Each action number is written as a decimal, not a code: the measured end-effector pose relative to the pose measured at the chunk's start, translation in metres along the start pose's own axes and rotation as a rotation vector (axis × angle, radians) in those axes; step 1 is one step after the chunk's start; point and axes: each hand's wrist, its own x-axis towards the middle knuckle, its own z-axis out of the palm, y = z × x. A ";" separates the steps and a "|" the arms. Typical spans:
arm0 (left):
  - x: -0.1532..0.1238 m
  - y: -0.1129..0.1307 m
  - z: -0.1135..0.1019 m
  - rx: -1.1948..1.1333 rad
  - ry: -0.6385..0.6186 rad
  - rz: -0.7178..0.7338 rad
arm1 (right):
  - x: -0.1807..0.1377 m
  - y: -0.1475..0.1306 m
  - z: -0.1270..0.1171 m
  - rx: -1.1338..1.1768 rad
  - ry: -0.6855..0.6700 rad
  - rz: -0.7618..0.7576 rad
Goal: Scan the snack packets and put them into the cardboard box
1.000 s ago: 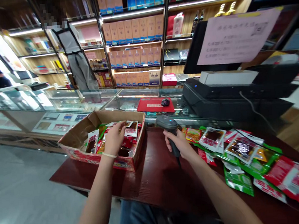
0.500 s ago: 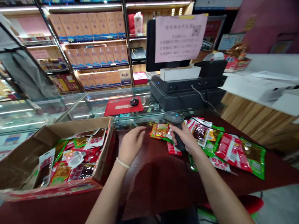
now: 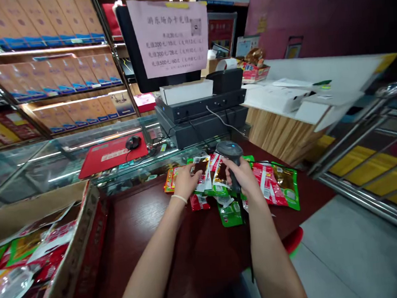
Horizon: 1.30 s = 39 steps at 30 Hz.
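My right hand (image 3: 245,176) is wrapped round the handle of a dark barcode scanner (image 3: 229,151), held upright over a heap of snack packets (image 3: 275,183) on the dark red table (image 3: 157,228). My left hand (image 3: 186,180) rests on that heap, its fingers closed on a white and brown packet (image 3: 202,169). A cardboard box (image 3: 71,255) full of more packets stands at the near left.
Behind the table runs a glass counter (image 3: 63,164) with a red mouse mat (image 3: 109,153) and a mouse (image 3: 133,142). A black till unit (image 3: 202,116) with a screen and a pink notice (image 3: 169,27) stands behind the packets. A steel railing (image 3: 360,152) is at the right.
My view swung right. My left hand left the cardboard box, crossed the table and took hold of a packet in the heap beside the scanner. My right hand kept hold of the scanner.
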 end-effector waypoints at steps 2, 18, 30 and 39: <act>0.007 0.003 0.009 0.108 -0.045 -0.036 | 0.001 0.001 -0.003 0.012 0.025 0.017; -0.013 -0.050 -0.005 -0.304 0.158 -0.226 | -0.008 -0.001 0.019 0.015 -0.046 -0.011; -0.115 -0.118 -0.083 -0.628 0.429 -0.395 | -0.044 0.012 0.076 0.008 -0.388 0.061; -0.120 -0.134 -0.085 -0.664 0.555 -0.425 | -0.070 0.032 0.112 -0.190 -0.638 0.112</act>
